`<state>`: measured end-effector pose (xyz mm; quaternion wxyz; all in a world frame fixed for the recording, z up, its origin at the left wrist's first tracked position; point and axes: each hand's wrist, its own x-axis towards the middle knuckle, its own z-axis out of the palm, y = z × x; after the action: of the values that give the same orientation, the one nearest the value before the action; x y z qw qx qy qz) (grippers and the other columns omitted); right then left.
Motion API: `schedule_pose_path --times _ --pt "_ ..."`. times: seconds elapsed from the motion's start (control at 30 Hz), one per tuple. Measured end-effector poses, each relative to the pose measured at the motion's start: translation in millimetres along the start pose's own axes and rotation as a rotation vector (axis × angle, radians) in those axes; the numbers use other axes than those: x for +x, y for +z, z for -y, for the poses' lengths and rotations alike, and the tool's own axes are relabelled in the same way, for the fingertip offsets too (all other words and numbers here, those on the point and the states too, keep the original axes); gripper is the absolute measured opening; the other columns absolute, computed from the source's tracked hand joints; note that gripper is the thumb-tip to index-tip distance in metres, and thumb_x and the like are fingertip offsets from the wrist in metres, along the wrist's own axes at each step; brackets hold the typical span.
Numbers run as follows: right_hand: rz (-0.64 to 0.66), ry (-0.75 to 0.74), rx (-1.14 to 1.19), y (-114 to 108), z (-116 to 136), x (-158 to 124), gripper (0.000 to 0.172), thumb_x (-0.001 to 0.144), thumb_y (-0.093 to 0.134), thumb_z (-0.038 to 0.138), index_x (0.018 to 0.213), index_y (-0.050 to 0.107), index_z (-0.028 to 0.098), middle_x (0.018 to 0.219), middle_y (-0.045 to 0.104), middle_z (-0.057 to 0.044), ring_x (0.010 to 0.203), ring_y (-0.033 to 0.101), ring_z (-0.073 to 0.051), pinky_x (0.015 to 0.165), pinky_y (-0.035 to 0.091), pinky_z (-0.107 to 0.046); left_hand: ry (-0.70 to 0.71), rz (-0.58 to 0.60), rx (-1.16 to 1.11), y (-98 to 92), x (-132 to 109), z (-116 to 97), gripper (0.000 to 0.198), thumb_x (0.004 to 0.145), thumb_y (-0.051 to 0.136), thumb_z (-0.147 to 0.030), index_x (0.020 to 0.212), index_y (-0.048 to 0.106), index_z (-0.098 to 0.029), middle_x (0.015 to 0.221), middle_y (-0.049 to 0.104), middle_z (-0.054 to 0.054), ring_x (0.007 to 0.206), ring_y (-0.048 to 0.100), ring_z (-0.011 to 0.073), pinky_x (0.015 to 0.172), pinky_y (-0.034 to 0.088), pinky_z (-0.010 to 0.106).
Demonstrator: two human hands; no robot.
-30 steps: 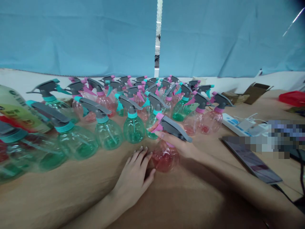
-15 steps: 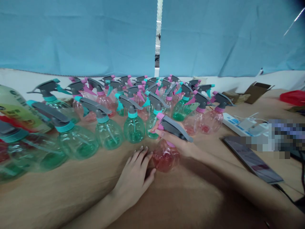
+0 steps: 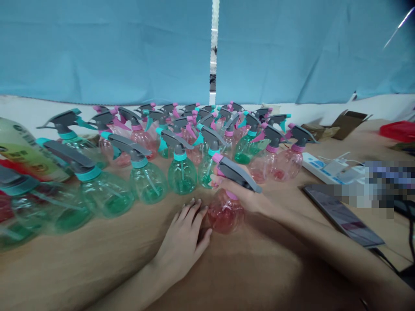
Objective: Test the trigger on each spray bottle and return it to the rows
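Pink bottle (image 3: 226, 214) in right hand (image 3: 247, 196)

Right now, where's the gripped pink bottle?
The pink bottle is below centre, slightly right, in the head view, gripped by the right hand, beside the left hand.

I can read no word or number here. Well to the left of my left hand (image 3: 184, 229), the bottle (image 3: 27, 151) carries dark print on a green, yellow and red label, too blurred to read. Right of my right hand (image 3: 251, 198) and farther off, the power strip (image 3: 311, 165) shows blue marks, too small for me to make out.
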<state>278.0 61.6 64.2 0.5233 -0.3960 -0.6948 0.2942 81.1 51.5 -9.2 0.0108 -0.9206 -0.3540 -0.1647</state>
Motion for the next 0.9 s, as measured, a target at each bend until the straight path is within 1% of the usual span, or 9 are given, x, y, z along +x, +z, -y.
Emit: schedule_pose_path --times 0.17,0.27,0.37,0.47,0.57,0.7,0.8,0.9 --pt "0.002 0.025 0.061 0 -1 0 0.018 0.083 0.061 0.033 0.069 0.054 0.024 0.062 0.041 0.005 0.054 0.038 -0.01 0.052 0.034 -0.026 0.004 -0.003 0.008 0.6 0 0 0.037 0.092 0.043 -0.03 0.124 0.05 -0.011 0.132 0.052 0.017 0.124 0.046 0.0313 0.097 0.041 0.049" --pt "-0.013 0.027 0.085 1 -2 1 0.017 0.083 0.062 0.032 0.071 0.054 0.023 0.063 0.043 0.005 0.056 0.04 -0.01 0.053 0.035 -0.025 0.007 -0.01 0.008 1.1 0 0 0.036 0.093 0.043 -0.03 0.123 0.051 -0.012 0.132 0.052 0.016 0.124 0.046 0.0309 0.097 0.041 0.048" --pt "0.004 0.018 0.108 2 -2 1 0.012 0.082 0.062 0.032 0.076 0.057 0.023 0.067 0.047 0.004 0.061 0.047 -0.011 0.061 0.041 -0.026 0.009 -0.017 0.002 1.1 -1 1 0.035 0.093 0.042 -0.03 0.123 0.051 -0.014 0.132 0.052 0.015 0.124 0.046 0.0305 0.098 0.041 0.048" --pt "0.015 0.016 0.151 3 -2 1 0.01 0.082 0.063 0.033 0.085 0.061 0.023 0.079 0.059 0.001 0.072 0.055 -0.014 0.072 0.047 -0.029 0.005 -0.009 0.005 0.7 -1 0 0.036 0.093 0.043 -0.03 0.122 0.051 -0.012 0.132 0.052 0.016 0.124 0.045 0.0313 0.098 0.041 0.048" --pt "0.006 -0.002 0.19 3 -3 0 0.013 0.082 0.064 0.031 0.092 0.064 0.024 0.099 0.065 -0.002 0.089 0.061 -0.016 0.085 0.048 -0.033 -0.004 0.004 0.01 0.3 -1 0 0.037 0.092 0.045 -0.03 0.123 0.052 -0.01 0.132 0.052 0.017 0.124 0.046 0.032 0.098 0.041 0.049" --pt "-0.011 -0.039 0.213 5 -6 -1 0.014 0.081 0.066 0.027 0.095 0.066 0.024 0.106 0.068 -0.002 0.101 0.063 -0.018 0.092 0.047 -0.035 -0.001 -0.023 0.01 1.2 -1 -1 0.036 0.093 0.044 -0.03 0.122 0.052 -0.011 0.131 0.054 0.016 0.123 0.047 0.0309 0.098 0.042 0.048" --pt "-0.044 -0.024 0.231 8 -7 0 0.017 0.079 0.067 0.029 0.095 0.067 0.024 0.103 0.07 -0.003 0.103 0.064 -0.019 0.093 0.048 -0.037 0.004 -0.04 0.007 2.6 -2 -1 0.035 0.093 0.044 -0.03 0.121 0.052 -0.012 0.131 0.053 0.016 0.124 0.046 0.0302 0.099 0.041 0.048" --pt "-0.093 0.023 0.188 10 -7 -1 0.022 0.076 0.07 0.032 0.096 0.067 0.024 0.093 0.072 -0.002 0.09 0.067 -0.019 0.083 0.052 -0.036 0.005 -0.045 0.009 3.5 -2 -1 0.034 0.092 0.045 -0.029 0.121 0.052 -0.011 0.131 0.053 0.017 0.124 0.046 0.0306 0.098 0.042 0.048"
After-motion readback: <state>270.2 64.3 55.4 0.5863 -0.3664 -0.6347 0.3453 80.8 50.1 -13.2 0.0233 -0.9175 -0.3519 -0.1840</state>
